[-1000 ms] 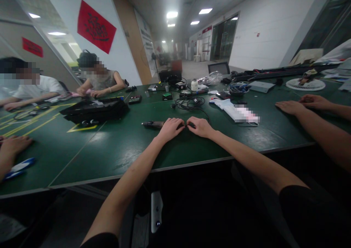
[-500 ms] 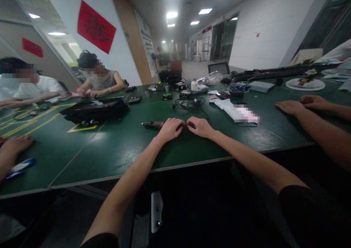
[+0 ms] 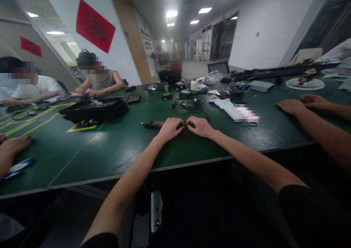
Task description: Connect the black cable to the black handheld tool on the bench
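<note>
My left hand [image 3: 172, 128] is closed round the rear of an electric screwdriver [image 3: 153, 124], which lies on the green table with its tip pointing left. Only the screwdriver's front half shows; the fingers cover its back end. Right beside it, my right hand [image 3: 201, 126] pinches the dark end of a black cable [image 3: 205, 113] at the screwdriver's tail. The fingertips of both hands nearly meet there. Whether the cable end is seated in the tool cannot be made out. The rest of the cable lies in loose coils just beyond my hands.
A black bag-like case [image 3: 93, 111] lies on the left of the table [image 3: 109, 156]. A white and pink packet [image 3: 229, 109] lies to the right. Co-workers' hands rest at the far right [image 3: 292, 105] and left [image 3: 19, 144], the latter near blue-handled pliers [image 3: 20, 167]. Electronics clutter the back.
My hands stay at the screwdriver's tail with almost no visible movement. The camera view has shifted very slightly.
</note>
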Tool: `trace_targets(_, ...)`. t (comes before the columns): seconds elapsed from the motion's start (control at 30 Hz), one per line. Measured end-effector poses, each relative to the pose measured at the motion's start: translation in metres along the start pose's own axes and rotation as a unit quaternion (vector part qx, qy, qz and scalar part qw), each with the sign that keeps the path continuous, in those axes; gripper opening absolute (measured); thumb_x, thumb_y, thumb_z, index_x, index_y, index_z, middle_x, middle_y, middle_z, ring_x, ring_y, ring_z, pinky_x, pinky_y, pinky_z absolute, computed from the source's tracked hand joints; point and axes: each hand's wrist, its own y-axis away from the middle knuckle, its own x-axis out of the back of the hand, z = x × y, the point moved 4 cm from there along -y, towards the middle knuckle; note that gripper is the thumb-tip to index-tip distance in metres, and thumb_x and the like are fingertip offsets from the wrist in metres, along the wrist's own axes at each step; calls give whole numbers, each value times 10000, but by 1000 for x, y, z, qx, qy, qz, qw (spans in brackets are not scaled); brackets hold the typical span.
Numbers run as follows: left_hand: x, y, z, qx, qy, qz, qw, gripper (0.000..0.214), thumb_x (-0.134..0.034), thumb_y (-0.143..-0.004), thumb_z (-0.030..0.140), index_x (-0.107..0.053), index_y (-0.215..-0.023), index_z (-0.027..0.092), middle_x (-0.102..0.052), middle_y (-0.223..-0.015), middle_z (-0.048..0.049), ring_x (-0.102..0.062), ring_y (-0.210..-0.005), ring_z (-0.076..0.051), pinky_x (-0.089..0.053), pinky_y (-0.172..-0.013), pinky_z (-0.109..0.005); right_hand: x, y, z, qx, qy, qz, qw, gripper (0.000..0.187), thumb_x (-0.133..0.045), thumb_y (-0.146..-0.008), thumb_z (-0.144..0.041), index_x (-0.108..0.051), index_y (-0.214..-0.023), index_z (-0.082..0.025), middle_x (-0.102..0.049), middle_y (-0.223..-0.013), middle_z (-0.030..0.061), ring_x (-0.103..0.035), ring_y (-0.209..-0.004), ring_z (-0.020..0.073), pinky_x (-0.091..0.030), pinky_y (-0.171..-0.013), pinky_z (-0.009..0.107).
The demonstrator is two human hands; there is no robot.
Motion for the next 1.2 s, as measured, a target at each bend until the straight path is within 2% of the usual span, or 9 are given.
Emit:
trace_targets(0.17,1,0,1,-13,9,-5,1000,169,-581,-1016,308,-649,-1166,274,-741,-1182,-38,-651,-1116,-260,-439,-967,-442,0,0,0,-1,0,0,1000,127,-620,-985,-258,-671,-1099,-236,-713,-1104,47,-638,-836,186,-440,-768,291)
trace_targets(0.37,0,-1,-2,2,8,0,1000,154,-603,-1023,375,-640,-1124,265,-738,-1130,-44,-654,-1073,-265,-444,-941,-434,0,0,0,-1,-4,-1,1000,140,-624,-982,-264,-680,-1108,-238,-712,-1107,48,-645,-856,191,-440,-767,291)
trace_targets(0.57,1,1,0,-18,8,-2,1000,178,-609,-996,319,-641,-1165,272,-738,-1164,-41,-652,-1099,-262,-437,-969,-435,-2,0,1,-1,1,2,1000,134,-625,-981,-263,-674,-1103,-241,-712,-1109,44,-645,-867,193,-442,-775,289)
trace_targets(1.03,0,0,-1,7,10,1,1000,155,-601,-1013,367,-637,-1127,268,-743,-1131,-42,-658,-1069,-267,-448,-944,-442,-1,0,0,5,1,-3,1000,140,-644,-979,-283,-678,-1110,-247,-708,-1114,42,-657,-858,190,-442,-755,288)
trace_targets(1.2,-1,-1,-1,-2,7,-7,1000,173,-602,-996,312,-644,-1161,277,-741,-1170,-43,-653,-1107,-268,-443,-959,-448,-1,0,0,1,-2,-2,1000,153,-651,-973,-282,-688,-1118,-253,-710,-1119,42,-663,-886,197,-447,-766,288)
